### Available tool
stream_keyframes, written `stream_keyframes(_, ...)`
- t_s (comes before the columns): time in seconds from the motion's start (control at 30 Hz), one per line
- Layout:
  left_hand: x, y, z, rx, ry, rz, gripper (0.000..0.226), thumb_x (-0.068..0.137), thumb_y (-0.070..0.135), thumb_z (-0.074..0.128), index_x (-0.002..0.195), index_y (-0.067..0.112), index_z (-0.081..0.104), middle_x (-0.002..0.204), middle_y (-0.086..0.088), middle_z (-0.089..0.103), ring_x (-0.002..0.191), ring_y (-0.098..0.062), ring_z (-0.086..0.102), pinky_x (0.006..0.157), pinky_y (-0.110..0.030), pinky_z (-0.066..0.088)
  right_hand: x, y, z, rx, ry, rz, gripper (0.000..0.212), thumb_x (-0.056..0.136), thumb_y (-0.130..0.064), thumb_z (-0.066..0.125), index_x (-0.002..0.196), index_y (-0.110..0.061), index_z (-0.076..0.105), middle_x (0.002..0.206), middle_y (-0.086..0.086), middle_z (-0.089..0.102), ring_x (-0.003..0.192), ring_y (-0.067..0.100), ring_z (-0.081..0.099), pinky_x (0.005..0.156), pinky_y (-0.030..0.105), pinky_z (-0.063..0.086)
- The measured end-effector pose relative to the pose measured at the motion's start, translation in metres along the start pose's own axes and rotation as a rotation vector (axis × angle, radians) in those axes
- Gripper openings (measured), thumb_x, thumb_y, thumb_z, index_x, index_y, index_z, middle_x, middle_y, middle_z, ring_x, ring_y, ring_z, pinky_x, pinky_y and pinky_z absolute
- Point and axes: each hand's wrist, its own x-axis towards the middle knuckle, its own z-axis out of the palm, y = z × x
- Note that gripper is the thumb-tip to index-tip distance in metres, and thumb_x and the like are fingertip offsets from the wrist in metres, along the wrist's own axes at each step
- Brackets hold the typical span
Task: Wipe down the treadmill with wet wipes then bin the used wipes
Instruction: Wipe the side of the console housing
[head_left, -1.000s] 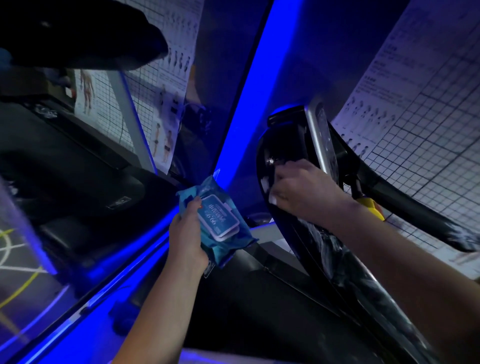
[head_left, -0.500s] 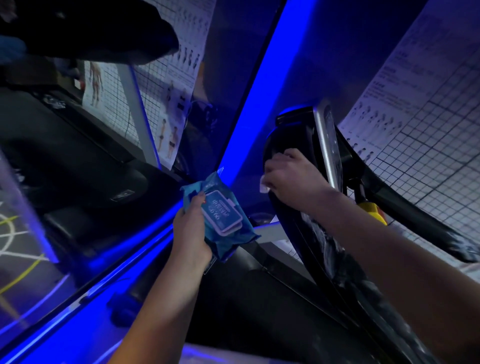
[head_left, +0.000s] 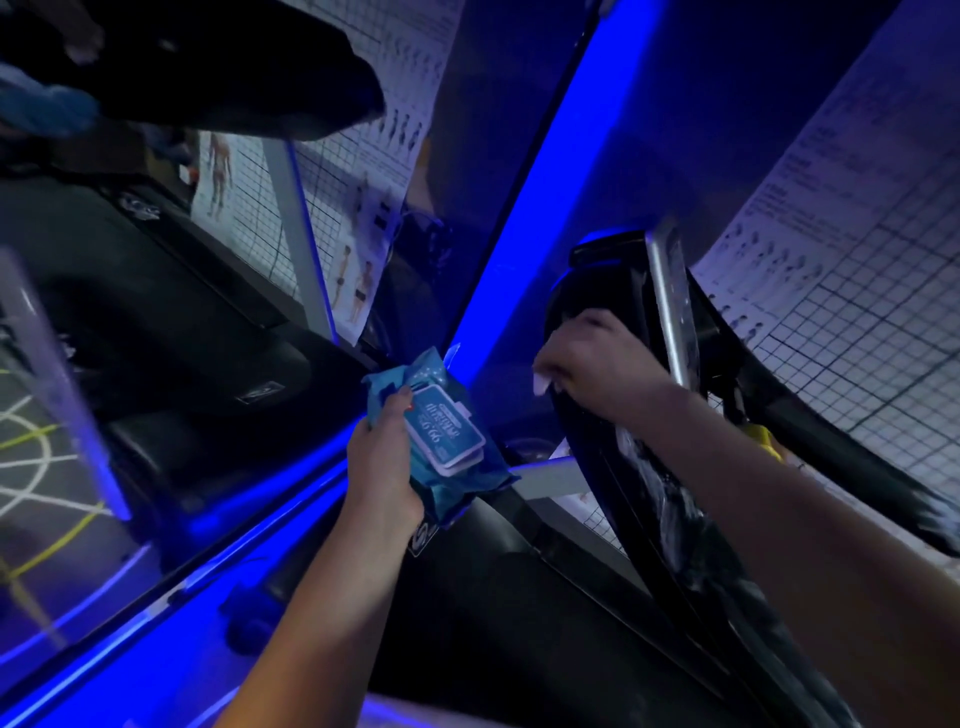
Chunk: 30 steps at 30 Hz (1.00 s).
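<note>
While left hand (head_left: 382, 462) clutches wipes pack (head_left: 448, 440) | right hand (head_left: 597, 364), knuckles up, pinches wipe (head_left: 540, 384) on treadmill (head_left: 587, 280)

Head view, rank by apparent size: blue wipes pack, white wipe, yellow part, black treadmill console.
1. black treadmill console
2. blue wipes pack
3. yellow part and white wipe: both small and mostly hidden, too alike to rank.

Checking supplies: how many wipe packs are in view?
1: the blue wipe pack, held in the left hand, left of the treadmill. More may be hidden.
</note>
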Motion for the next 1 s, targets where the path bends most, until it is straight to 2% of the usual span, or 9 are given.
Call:
stream_keyframes(0.13, 0.001, -0.003, 0.0, -0.001, -0.002, -0.002, 0.044, 0.091, 0.039, 0.076, 0.123, 0.012, 0.063, 0.104, -0.011, 0.075, 0.083, -0.027, 0.073, 0.067, -0.034, 0.053, -0.029, -0.008, 0.011, -0.046, -0.003, -0.121, 0.024, 0.064, -0.005, 0.075, 0.071, -0.028, 0.071, 0.074, -0.01, 0.067, 0.082, 0.018, 0.065, 0.107, 0.033, 0.026)
stream_keyframes(0.27, 0.003, 0.0, -0.005, -0.029, 0.012, -0.004, 0.045, 0.091, 0.037, 0.075, 0.125, 0.011, 0.062, 0.1, -0.01, 0.074, 0.08, -0.026, 0.073, 0.064, -0.033, 0.053, -0.043, 0.007, 0.007, 0.055, -0.011, -0.251, 0.02, 0.076, -0.014, 0.073, 0.082, -0.033, 0.075, 0.085, -0.015, 0.071, 0.092, 0.009, 0.068, 0.116, 0.034, 0.021)
stream_keyframes(0.47, 0.005, 0.001, -0.004, -0.029, 0.024, 0.011, 0.042, 0.092, 0.037, 0.075, 0.122, 0.011, 0.064, 0.108, -0.011, 0.074, 0.08, -0.025, 0.072, 0.062, -0.032, 0.051, -0.004, 0.015, 0.001, 0.022, 0.125, -0.078, 0.028, 0.083, -0.005, 0.066, 0.085, -0.031, 0.076, 0.089, -0.009, 0.074, 0.094, 0.014, 0.071, 0.125, 0.033, 0.0)
stream_keyframes(0.57, 0.005, -0.002, -0.005, 0.002, 0.018, -0.002, 0.036, 0.091, 0.04, 0.075, 0.113, 0.013, 0.062, 0.108, -0.012, 0.074, 0.082, -0.027, 0.072, 0.069, -0.035, 0.054, -0.01, 0.01, 0.001, 0.034, 0.028, -0.159, 0.026, 0.079, -0.007, 0.063, 0.083, -0.027, 0.078, 0.084, -0.007, 0.075, 0.089, 0.014, 0.072, 0.124, 0.03, 0.0)
stream_keyframes(0.73, 0.002, -0.002, -0.006, 0.019, 0.001, 0.002, 0.037, 0.095, 0.038, 0.07, 0.12, 0.012, 0.062, 0.096, -0.007, 0.072, 0.07, -0.02, 0.069, 0.052, -0.027, 0.046, -0.035, 0.008, -0.002, 0.144, -0.228, -0.335, 0.023, 0.082, -0.012, 0.072, 0.087, -0.034, 0.08, 0.09, -0.018, 0.076, 0.096, 0.0, 0.068, 0.121, 0.021, -0.007)
stream_keyframes(0.8, 0.003, -0.001, -0.006, 0.022, 0.005, 0.0, 0.042, 0.095, 0.04, 0.071, 0.124, 0.011, 0.062, 0.099, -0.007, 0.073, 0.072, -0.02, 0.069, 0.054, -0.029, 0.046, -0.028, 0.011, -0.007, 0.245, -0.25, -0.299, 0.02, 0.086, -0.013, 0.073, 0.092, -0.031, 0.081, 0.092, -0.015, 0.077, 0.093, -0.003, 0.068, 0.122, 0.023, 0.006)
stream_keyframes(0.83, 0.004, -0.002, -0.006, 0.028, 0.003, -0.005, 0.044, 0.095, 0.04, 0.071, 0.126, 0.011, 0.062, 0.1, -0.008, 0.072, 0.073, -0.02, 0.069, 0.055, -0.029, 0.045, -0.022, 0.013, -0.013, 0.358, -0.23, -0.236, 0.016, 0.088, -0.014, 0.074, 0.095, -0.027, 0.082, 0.093, -0.012, 0.078, 0.091, -0.003, 0.068, 0.119, 0.024, 0.022)
stream_keyframes(0.9, 0.004, -0.003, -0.004, 0.032, -0.006, -0.013, 0.044, 0.095, 0.04, 0.071, 0.126, 0.01, 0.063, 0.099, -0.008, 0.071, 0.074, -0.021, 0.068, 0.056, -0.029, 0.045, -0.008, 0.015, -0.022, 0.622, -0.048, -0.048, 0.011, 0.089, -0.016, 0.077, 0.099, -0.018, 0.081, 0.091, -0.006, 0.078, 0.087, 0.002, 0.07, 0.095, 0.025, 0.049)
stream_keyframes(1.0, 0.003, -0.008, 0.003, 0.032, -0.002, -0.022, 0.039, 0.095, 0.04, 0.071, 0.119, 0.01, 0.064, 0.101, -0.01, 0.071, 0.072, -0.021, 0.069, 0.052, -0.027, 0.047, 0.013, 0.025, -0.019, 0.64, 0.289, 0.164, 0.01, 0.089, -0.013, 0.075, 0.097, -0.012, 0.08, 0.09, 0.002, 0.076, 0.085, 0.015, 0.07, 0.081, 0.023, 0.05)
